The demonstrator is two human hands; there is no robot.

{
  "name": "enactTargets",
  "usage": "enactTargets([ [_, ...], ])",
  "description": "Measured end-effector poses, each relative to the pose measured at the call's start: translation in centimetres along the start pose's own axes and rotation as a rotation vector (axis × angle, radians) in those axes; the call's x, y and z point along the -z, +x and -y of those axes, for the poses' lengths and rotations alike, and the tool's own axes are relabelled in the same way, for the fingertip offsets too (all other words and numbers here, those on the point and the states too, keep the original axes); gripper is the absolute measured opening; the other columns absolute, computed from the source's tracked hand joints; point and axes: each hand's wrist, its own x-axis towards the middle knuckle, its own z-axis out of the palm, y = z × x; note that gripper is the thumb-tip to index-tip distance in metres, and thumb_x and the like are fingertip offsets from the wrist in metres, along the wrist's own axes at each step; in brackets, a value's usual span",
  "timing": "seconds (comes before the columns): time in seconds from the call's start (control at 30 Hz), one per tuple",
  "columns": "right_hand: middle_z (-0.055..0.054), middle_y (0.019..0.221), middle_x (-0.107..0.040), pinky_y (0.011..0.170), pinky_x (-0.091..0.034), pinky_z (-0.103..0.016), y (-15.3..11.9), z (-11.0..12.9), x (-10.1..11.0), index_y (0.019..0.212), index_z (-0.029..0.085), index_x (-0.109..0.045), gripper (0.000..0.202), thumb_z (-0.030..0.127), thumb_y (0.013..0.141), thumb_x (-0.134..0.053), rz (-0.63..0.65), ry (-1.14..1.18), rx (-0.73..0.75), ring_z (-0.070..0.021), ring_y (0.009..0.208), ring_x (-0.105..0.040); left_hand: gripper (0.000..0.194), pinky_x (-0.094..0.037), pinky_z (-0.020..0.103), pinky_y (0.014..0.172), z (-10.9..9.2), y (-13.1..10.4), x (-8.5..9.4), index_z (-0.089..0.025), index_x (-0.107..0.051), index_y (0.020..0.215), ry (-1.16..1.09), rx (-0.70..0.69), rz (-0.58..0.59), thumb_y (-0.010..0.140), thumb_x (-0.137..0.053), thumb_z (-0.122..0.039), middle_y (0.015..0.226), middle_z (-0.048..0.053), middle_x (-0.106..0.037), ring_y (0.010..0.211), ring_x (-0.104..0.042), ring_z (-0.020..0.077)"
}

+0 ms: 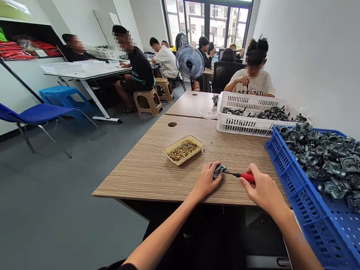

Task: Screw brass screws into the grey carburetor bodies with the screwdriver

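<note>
My left hand grips a small dark grey metal part on the wood-grain table. In my right hand is a screwdriver with a red handle. Its dark shaft points left, and the tip meets the metal part; the exact contact spot is too small to make out. Beyond my left hand, a little to the left, sits a cream tray holding many small brass-coloured pieces. A few tiny pieces lie on the table just right of that tray.
A blue crate heaped with metal parts stands at the right. Behind the table's far part is a white basket with more parts, and a person sits behind it. Stools, chairs, a fan and other people are further back.
</note>
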Motion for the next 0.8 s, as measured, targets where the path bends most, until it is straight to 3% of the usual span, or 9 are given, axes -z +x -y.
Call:
enactTargets([
  [0.8, -0.004, 0.086, -0.073, 0.065, -0.039, -0.028, 0.03, 0.15, 0.05, 0.096, 0.026, -0.043, 0.015, 0.038, 0.099, -0.053, 0.0, 0.0, 0.006, -0.0237, 0.075, -0.069, 0.039, -0.048, 0.045, 0.105, -0.19, -0.02, 0.18, -0.024, -0.054, 0.135, -0.006, 0.014, 0.012, 0.096, -0.057, -0.027, 0.125, 0.008, -0.064, 0.121, -0.057, 0.0277],
])
